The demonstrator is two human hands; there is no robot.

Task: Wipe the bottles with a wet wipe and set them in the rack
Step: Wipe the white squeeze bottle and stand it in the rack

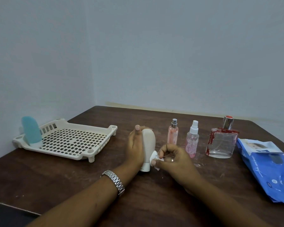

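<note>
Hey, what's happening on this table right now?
A person's left hand steadies a beige bottle upright on the table while the right hand pinches a wet wipe against its lower end. A blue bottle stands in the rack. A slim pink bottle, a pink spray bottle and a square glass bottle wait nearby.

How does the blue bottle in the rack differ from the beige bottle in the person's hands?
The blue bottle stands in the rack; the beige bottle stands on the table. No hand touches the blue bottle; the left hand grips the beige bottle while the right hand holds a wet wipe at its cap. Both are rounded tubes standing cap down.
</note>
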